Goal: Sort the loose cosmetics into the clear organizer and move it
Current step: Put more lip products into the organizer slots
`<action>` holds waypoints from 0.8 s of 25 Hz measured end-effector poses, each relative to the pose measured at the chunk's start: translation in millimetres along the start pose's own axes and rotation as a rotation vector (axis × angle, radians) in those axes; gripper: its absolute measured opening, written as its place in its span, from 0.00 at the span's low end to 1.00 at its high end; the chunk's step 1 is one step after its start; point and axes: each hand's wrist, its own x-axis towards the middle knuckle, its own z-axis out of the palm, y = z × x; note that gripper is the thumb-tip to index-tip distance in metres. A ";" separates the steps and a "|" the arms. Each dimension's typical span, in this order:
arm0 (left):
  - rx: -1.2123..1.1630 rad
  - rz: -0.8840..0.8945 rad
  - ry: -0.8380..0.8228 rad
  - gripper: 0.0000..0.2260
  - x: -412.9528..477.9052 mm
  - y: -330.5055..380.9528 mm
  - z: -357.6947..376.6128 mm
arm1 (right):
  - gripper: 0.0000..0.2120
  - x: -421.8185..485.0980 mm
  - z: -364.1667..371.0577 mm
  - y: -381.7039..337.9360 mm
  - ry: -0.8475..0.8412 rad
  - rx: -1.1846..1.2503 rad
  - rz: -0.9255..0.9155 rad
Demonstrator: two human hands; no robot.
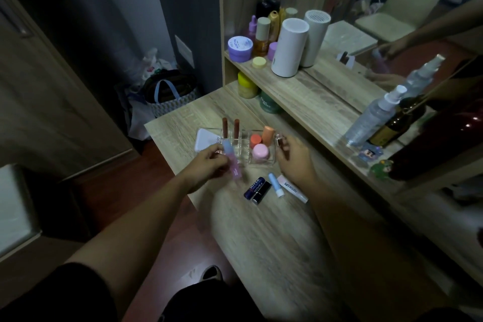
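1. Sitting at a wooden desk (274, 238), we see its near left edge run just beside our left hand (209, 165), with bare desktop in front.
2. Our left hand's fingers grip a pink and blue tube (51, 162) beside the clear organizer (261, 162).
3. Our right hand (292, 159) pinches a small item we cannot identify at the organizer's right rim.
4. Loose lip balms (257, 189) lie between our hands.
5. Jars crowd the shelf (300, 91) behind.

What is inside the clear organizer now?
The clear organizer holds two brown lip tubes upright, plus orange, red and pink containers. The hands cover its near edges, so other slots stay unclear.
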 end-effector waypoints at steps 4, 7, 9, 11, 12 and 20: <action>0.122 0.080 0.064 0.11 5.4 22.6 -13.9 | 0.16 3.8 6.7 -32.8 -0.096 0.416 0.069; 0.284 0.237 0.170 0.05 8.7 31.8 -20.5 | 0.11 13.7 13.5 -43.3 -0.011 0.513 0.078; 0.397 0.304 0.256 0.03 14.7 31.3 -23.4 | 0.13 22.2 20.8 -47.8 0.064 0.512 0.069; 0.506 0.343 0.282 0.06 20.4 29.2 -23.5 | 0.16 30.1 26.3 -51.1 0.111 0.471 0.050; 0.534 0.352 0.281 0.06 24.3 27.7 -23.6 | 0.17 34.7 29.0 -51.9 0.120 0.444 0.047; 0.677 0.367 0.259 0.08 49.0 23.8 -26.7 | 0.16 57.0 46.7 -41.8 0.068 0.286 0.019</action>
